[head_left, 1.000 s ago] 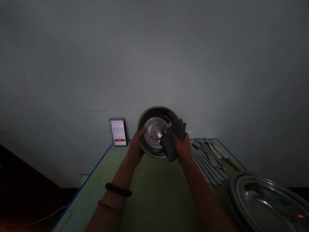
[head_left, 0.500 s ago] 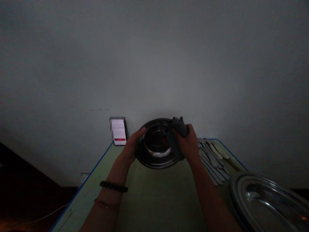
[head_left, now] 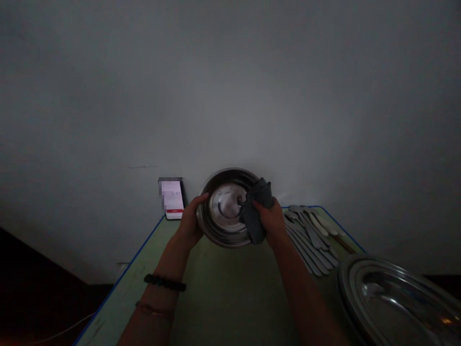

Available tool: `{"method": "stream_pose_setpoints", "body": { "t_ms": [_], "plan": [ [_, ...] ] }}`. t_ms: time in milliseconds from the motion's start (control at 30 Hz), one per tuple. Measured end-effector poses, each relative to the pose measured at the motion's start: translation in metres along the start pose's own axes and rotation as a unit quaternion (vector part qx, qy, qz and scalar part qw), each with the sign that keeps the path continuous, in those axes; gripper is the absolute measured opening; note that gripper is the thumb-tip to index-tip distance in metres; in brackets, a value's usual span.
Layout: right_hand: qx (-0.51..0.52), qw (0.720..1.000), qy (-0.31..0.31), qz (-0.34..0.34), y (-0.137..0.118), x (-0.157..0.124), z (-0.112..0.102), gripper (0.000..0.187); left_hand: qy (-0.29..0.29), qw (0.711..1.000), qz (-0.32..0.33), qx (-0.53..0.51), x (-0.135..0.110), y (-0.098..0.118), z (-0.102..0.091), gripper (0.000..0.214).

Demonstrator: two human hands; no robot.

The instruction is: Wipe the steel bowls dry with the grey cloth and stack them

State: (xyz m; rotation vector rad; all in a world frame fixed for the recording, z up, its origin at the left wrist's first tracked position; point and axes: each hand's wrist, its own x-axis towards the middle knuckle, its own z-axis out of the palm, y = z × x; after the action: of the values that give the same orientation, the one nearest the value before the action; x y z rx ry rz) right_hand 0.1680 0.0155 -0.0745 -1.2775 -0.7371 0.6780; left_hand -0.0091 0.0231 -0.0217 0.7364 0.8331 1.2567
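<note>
A round shiny metal bowl (head_left: 225,206) is held up above the table, its inside tilted toward me. My left hand (head_left: 190,221) grips its left rim, thumb over the edge and the other fingers hidden behind. On the right side, my right hand (head_left: 272,218) clasps a dark grey cloth (head_left: 256,216) folded over the bowl's right rim. The cloth covers part of the bowl's inner wall, and most of the right fingers are hidden by it.
Several pieces of metal cutlery (head_left: 309,245) lie on the green table (head_left: 230,298) to the right. Large oval metal trays (head_left: 349,283) fill the near right corner. A phone (head_left: 174,199) leans at the back left by the grey wall (head_left: 230,96).
The bowl has tipped further toward me, so its bright inner bottom shows more. Both hands and the cloth have shifted slightly left with it.
</note>
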Motion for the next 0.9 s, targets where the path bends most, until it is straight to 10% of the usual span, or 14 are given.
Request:
{"method": "stream_pose_setpoints", "body": {
  "t_ms": [300,467,633,900],
  "plan": [
    [-0.115,0.983,-0.033,-0.139,-0.025,-0.007,-0.008,0.03,-0.009,1.0,0.017,-0.008,-0.003,0.008,-0.003,0.014],
    [0.028,0.994,0.091,-0.056,-0.017,-0.019,0.017,0.037,0.018,0.974,0.203,-0.103,0.002,-0.016,0.015,0.019],
    [0.038,0.998,0.049,0.025,0.003,-0.014,0.022,0.036,0.091,0.956,0.274,-0.054,0.013,-0.035,0.015,0.022],
    [-0.068,0.996,-0.016,-0.053,-0.026,-0.003,-0.013,0.033,-0.022,0.997,0.032,0.064,0.0,0.007,-0.006,0.024]
  ]
}}
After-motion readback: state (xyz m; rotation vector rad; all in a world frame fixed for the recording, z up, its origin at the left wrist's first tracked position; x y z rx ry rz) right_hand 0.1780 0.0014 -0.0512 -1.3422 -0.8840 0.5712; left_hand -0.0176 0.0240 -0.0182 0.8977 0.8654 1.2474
